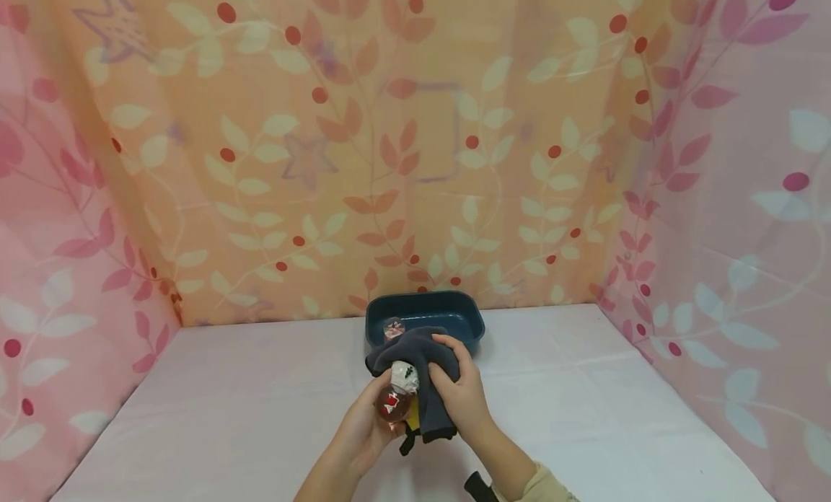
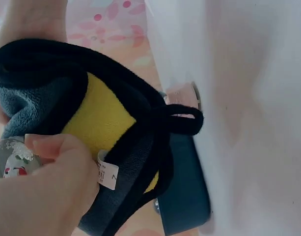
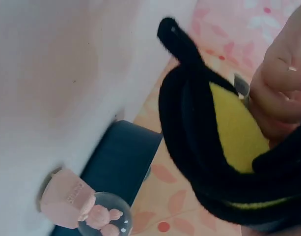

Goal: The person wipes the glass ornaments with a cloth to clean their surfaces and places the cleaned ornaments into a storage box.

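My left hand (image 1: 366, 424) holds a snow globe (image 1: 393, 404) tipped so its white base (image 1: 405, 378) points up and away. A small red-and-white figure shows inside the glass. My right hand (image 1: 464, 395) grips a dark grey cloth (image 1: 436, 365) against the globe's side. The cloth has black edging, a yellow underside (image 2: 102, 115), a hanging loop (image 2: 182, 118) and a white label (image 2: 107, 173). Beyond the hands, a second snow globe (image 3: 105, 215) with a pink base (image 3: 67, 199) and a pink figure inside stands beside a dark blue basin (image 1: 454, 307).
The basin is at the far side of the white-covered table (image 1: 260, 386), close to the patterned orange curtain (image 1: 363, 163). Pink patterned curtains (image 1: 58, 221) hang at both sides. A black object (image 1: 479, 487) lies by the right forearm.
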### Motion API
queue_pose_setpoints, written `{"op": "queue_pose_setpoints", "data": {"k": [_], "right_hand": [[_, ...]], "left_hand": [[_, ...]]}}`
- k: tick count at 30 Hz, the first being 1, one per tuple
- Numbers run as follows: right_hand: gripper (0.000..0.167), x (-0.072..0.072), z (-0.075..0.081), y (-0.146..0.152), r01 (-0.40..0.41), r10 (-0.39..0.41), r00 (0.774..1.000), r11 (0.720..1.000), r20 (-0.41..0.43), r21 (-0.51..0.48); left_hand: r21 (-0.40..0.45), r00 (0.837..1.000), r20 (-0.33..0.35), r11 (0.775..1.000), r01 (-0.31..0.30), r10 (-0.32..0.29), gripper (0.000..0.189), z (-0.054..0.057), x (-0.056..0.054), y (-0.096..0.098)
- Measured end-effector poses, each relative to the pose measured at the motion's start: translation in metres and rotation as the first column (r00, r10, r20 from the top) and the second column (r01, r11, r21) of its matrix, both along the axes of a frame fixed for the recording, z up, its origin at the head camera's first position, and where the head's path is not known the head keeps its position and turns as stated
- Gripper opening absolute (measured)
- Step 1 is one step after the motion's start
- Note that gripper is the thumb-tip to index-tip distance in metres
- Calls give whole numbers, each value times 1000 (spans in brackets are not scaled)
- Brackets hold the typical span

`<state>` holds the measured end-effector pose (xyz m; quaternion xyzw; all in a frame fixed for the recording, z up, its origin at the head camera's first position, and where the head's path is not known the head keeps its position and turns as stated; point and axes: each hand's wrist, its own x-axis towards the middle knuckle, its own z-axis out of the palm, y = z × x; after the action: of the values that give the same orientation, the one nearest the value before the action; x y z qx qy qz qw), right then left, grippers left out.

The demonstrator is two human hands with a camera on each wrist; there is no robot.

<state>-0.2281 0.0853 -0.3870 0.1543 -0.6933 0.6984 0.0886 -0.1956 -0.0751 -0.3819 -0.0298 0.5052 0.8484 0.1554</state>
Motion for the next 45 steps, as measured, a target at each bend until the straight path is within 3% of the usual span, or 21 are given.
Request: {"op": "queue_pose_setpoints", "data": {"k": [3, 9, 14, 17, 20, 23, 26, 28, 30, 31, 33, 37, 39, 41, 45], "right_hand": [[41, -4, 0, 6, 8, -8, 999, 1000, 49, -4], [40, -6, 3, 16, 60, -59, 997, 998, 41, -9], [40, 0, 10, 20, 156, -156, 987, 988, -33, -18], [40, 5, 10, 16, 192, -193, 971, 981, -144, -18], [41, 10, 7, 10, 200, -187, 927, 980, -327, 8], [44, 12, 0, 2, 207, -138, 838, 975, -528, 75], [50, 12, -6, -5, 235, -69, 743, 958, -666, 164], [52, 12, -8, -9, 255, -35, 709, 944, -704, 210], [53, 11, -9, -11, 277, -26, 697, 932, -717, 236], [53, 10, -9, -11, 277, -29, 702, 931, -712, 236], [51, 7, -8, -9, 257, -39, 735, 940, -677, 225], [47, 4, -2, -3, 180, -55, 844, 966, -534, 185], [45, 4, 2, 0, 154, -59, 883, 974, -465, 168], [44, 4, 4, 3, 139, -63, 908, 978, -414, 156], [42, 2, 5, 9, 143, -84, 930, 980, -358, 141]], "left_hand": [[32, 1000, 7, 999, 14, -14, 61, 0, -1, 1], [10, 1000, -6, 1000, 21, -21, 57, -2, -3, -1], [-47, 998, -51, 999, 21, -24, 56, -3, -4, -5], [-35, 998, -60, 999, 20, -22, 56, -1, -3, -6], [-9, 998, -61, 1000, 26, -27, 49, 2, -1, -7], [27, 998, -61, 999, 30, -28, 39, 4, 0, -7], [40, 997, -75, 999, 33, -30, 33, 5, 1, -6], [38, 996, -80, 999, 34, -31, 31, 6, 2, -6], [32, 996, -78, 999, 39, -36, 30, 6, 3, -6], [29, 996, -76, 999, 42, -39, 30, 6, 3, -5], [26, 997, -67, 998, 51, -50, 30, 7, 2, -5], [15, 994, -70, 996, 87, -86, 37, 9, 1, -5], [14, 992, -72, 994, 106, -105, 37, 10, 1, -5], [15, 990, -69, 992, 122, -120, 36, 10, 1, -6], [29, 991, -50, 991, 129, -128, 35, 11, 1, -6]]}}
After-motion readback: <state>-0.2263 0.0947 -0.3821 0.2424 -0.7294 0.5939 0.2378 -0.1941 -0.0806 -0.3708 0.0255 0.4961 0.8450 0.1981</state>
